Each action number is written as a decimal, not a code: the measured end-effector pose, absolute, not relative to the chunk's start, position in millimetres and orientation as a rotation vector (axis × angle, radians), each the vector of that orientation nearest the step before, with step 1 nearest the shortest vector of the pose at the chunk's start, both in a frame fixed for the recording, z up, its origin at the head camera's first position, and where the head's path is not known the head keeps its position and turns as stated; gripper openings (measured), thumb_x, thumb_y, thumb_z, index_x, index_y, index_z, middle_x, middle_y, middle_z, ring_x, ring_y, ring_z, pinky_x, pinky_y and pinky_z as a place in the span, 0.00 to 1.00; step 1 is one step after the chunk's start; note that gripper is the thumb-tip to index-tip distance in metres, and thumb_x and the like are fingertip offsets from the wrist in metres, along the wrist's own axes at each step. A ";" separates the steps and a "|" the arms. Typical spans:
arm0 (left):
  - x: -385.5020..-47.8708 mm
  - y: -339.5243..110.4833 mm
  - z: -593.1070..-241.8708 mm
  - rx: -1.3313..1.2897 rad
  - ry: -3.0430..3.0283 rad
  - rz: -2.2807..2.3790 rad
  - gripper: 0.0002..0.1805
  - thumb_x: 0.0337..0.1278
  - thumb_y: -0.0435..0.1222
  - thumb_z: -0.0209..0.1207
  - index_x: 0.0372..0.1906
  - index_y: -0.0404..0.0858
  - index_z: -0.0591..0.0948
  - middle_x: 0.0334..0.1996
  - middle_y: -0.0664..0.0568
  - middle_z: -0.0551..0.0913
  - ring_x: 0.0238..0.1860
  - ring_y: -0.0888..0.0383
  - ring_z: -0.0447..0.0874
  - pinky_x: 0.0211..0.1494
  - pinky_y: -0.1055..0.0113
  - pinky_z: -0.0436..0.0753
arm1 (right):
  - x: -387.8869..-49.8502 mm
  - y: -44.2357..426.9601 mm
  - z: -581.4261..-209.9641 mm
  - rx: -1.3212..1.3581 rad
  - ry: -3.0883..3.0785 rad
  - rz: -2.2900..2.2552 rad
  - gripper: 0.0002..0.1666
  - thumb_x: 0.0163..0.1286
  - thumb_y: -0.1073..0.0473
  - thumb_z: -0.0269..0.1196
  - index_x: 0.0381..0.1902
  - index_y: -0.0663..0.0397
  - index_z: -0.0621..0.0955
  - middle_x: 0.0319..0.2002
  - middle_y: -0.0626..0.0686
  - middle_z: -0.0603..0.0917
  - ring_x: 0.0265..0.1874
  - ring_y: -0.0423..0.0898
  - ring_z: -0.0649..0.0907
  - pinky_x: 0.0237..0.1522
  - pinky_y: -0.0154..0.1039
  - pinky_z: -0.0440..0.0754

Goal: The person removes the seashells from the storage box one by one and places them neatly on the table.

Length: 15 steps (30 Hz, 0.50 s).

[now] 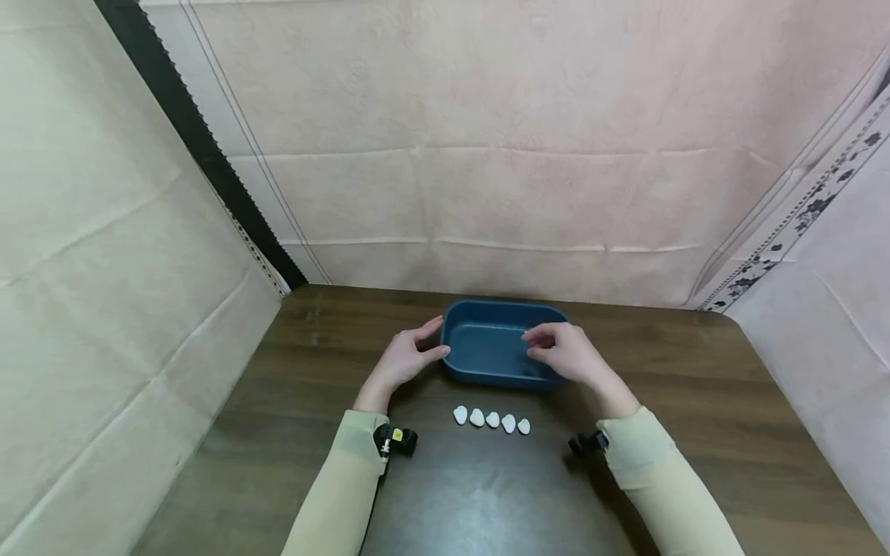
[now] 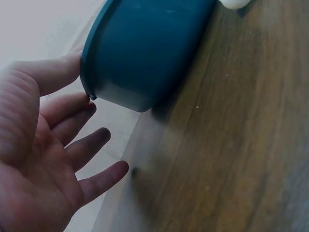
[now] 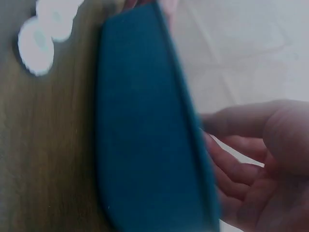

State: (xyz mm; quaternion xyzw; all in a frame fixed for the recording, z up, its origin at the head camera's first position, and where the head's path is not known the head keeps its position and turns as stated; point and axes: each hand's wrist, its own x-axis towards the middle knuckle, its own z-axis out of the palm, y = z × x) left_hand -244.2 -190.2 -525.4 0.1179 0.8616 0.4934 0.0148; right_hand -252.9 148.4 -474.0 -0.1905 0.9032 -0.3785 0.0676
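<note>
The long sleeves [image 1: 332, 494] are pale yellowish-green; 2 black wrist cameras [image 1: 406, 442] are worn, the left bearing a yellow patch [image 1: 397, 435].

My bare left hand [image 1: 405, 359] spreads its fingers; my bare right hand [image 1: 568, 354] bends its own; both pale-green-sleeved forearms [image 1: 335, 488] reach forward.

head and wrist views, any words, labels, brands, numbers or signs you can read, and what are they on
No readable text in any view.
Yellow patch on the left wrist's black device: too small to read any marking.
White pieces: too small or blurred to rule out marks.
Blue tray: no lettering visible.
Cloth border: flower pattern, no lettering visible.
</note>
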 end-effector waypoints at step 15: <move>-243.8 -190.8 -526.2 0.365 2.688 1.513 0.35 0.73 0.45 0.68 0.80 0.48 0.73 0.78 0.59 0.71 0.80 0.51 0.65 0.81 0.43 0.64 | -299.7 132.4 -494.2 -0.479 2.827 -0.938 0.30 0.64 0.81 0.52 0.59 0.63 0.86 0.58 0.64 0.86 0.56 0.62 0.84 0.58 0.59 0.84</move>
